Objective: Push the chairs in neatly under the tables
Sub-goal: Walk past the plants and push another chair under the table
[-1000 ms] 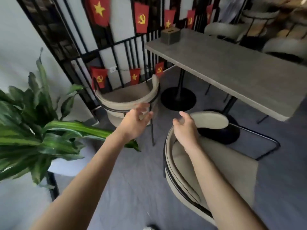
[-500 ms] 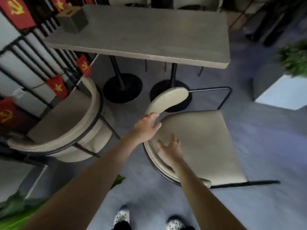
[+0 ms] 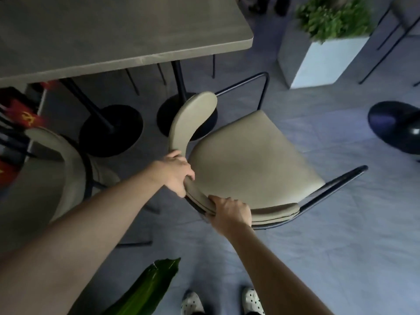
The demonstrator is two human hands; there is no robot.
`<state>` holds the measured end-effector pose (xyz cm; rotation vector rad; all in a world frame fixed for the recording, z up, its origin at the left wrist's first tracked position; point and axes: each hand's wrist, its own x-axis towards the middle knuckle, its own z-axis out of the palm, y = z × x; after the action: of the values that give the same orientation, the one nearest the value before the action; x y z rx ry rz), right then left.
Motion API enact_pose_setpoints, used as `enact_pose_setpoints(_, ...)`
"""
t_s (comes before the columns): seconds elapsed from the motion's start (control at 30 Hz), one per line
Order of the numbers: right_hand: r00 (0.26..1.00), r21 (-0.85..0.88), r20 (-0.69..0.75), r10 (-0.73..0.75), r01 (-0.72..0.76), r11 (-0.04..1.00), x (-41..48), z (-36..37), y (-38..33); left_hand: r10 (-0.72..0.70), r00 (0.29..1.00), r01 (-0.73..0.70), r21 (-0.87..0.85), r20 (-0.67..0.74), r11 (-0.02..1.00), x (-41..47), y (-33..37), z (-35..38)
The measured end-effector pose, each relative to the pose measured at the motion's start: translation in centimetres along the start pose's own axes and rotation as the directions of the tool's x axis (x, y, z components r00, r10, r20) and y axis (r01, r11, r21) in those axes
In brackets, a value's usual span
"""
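A beige padded chair [image 3: 252, 155] with a black metal frame stands below me, out from the grey table [image 3: 118, 30], its seat turned to the right. My left hand [image 3: 176, 172] is closed on the curved backrest where it bends. My right hand [image 3: 230, 212] grips the backrest's lower rim a little to the right. A second beige chair [image 3: 70, 171] stands at the left beside the table's black round bases [image 3: 111, 130].
A white planter box [image 3: 322, 60] with a green plant stands at the upper right. Another black round base [image 3: 397, 126] lies at the right edge. Red flags [image 3: 25, 114] hang on a railing at the left. A large green leaf [image 3: 147, 289] and my shoes are at the bottom.
My view has tipped further down over the chair. Both hands, which were reaching with fingers apart, have closed on the backrest.
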<state>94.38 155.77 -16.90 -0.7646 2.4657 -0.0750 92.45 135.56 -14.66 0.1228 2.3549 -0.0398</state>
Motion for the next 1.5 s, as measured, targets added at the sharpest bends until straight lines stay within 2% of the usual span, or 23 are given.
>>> enact_pose_setpoints(0.07, 0.999, -0.030, -0.041, -0.015, 0.014, 0.999, 0.0, 0.2, 0.0, 0.071, 0.986, -0.062, 0.061, -0.152, 0.996, 0.0, -0.3, 0.9)
enact_pose_setpoints(0.13, 0.998, -0.047, -0.053, -0.044, 0.042, 0.998, 0.1, 0.1, 0.1, 0.054, 0.943, -0.063, -0.017, -0.328, 0.998, 0.0, 0.0, 2.1)
enact_pose_setpoints(0.23, 0.996, -0.062, -0.045, -0.081, 0.078, 0.995, 0.2, 0.0, 0.3, -0.012, 0.900, -0.037, -0.103, -0.437, 0.994, 0.3, 0.3, 3.2)
enact_pose_setpoints(0.47, 0.990, -0.095, 0.010, -0.140, 0.140, 0.986, 0.1, -0.3, 0.9, -0.146, 0.883, 0.052, -0.216, -0.446, 0.975, -0.4, 1.5, 4.0)
enact_pose_setpoints(0.67, 0.964, -0.205, 0.097, -0.249, 0.264, 0.943, -0.5, -0.9, 2.1, -0.215, 0.863, 0.109, -0.247, -0.458, 0.963, -1.9, 3.3, 6.3)
enact_pose_setpoints(0.9, 0.904, -0.275, 0.217, -0.369, 0.419, 0.865, -0.3, -2.0, 4.7, -0.387, 0.849, 0.301, -0.272, -0.361, 0.914, -3.9, 7.7, 7.9)
enact_pose_setpoints(1.03, 0.883, -0.334, 0.278, -0.379, 0.458, 0.824, -0.1, -3.2, 6.8, -0.458, 0.833, 0.351, -0.344, -0.311, 0.871, -4.1, 10.8, 7.9)
enact_pose_setpoints(1.1, 0.871, -0.409, 0.287, -0.398, 0.487, 0.772, 0.1, -3.5, 7.8, -0.489, 0.822, 0.374, -0.373, -0.292, 0.849, -3.9, 12.3, 7.8)
enact_pose_setpoints(1.23, 0.891, -0.566, 0.265, -0.369, 0.454, 0.688, 0.7, -4.4, 9.4, -0.522, 0.806, 0.411, -0.369, -0.280, 0.833, -3.4, 15.2, 7.0)
enact_pose_setpoints(1.37, 0.937, -0.642, 0.218, -0.272, 0.348, 0.683, 1.2, -5.4, 10.6, -0.545, 0.788, 0.404, -0.426, -0.288, 0.809, -2.8, 17.5, 6.0)
enact_pose_setpoints(1.5, 0.961, -0.631, 0.188, -0.201, 0.275, 0.726, 1.9, -5.7, 11.1, -0.451, 0.852, 0.297, -0.466, -0.264, 0.834, -2.6, 15.8, 5.2)
